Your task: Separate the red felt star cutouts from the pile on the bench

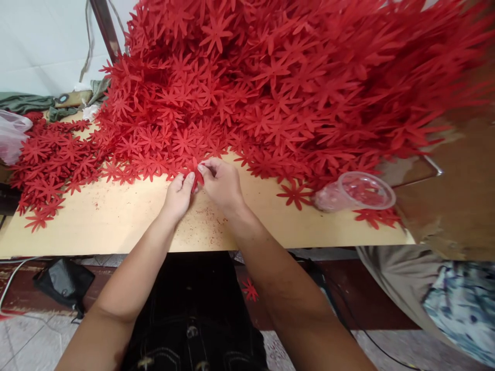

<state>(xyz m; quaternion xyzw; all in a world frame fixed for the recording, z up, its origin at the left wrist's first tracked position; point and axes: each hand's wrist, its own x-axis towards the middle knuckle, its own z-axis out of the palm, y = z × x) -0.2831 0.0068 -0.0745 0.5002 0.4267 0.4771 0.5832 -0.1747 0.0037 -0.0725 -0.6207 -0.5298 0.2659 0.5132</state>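
Between my two hands is a red flower-shaped cutout (196, 174) with narrow petals. My left hand (178, 195) pinches its lower left side between thumb and fingers. My right hand (222, 181) is closed on its upper right side, thumb and forefinger pressed together. Anything small within the right pinch is hidden. Just beyond the hands rises a large heap of the same red flowers (216, 98). A single red flower (295, 195) lies flat to the right of my right hand.
A clear plastic cup (356, 191) lies tipped at the right of the pale tabletop (131, 216). A smaller flower pile (58, 154) spreads at the left, beside a plastic bag (13, 134). Someone in patterned clothing (464, 304) sits at the lower right. A black pouch (64, 281) lies below the table.
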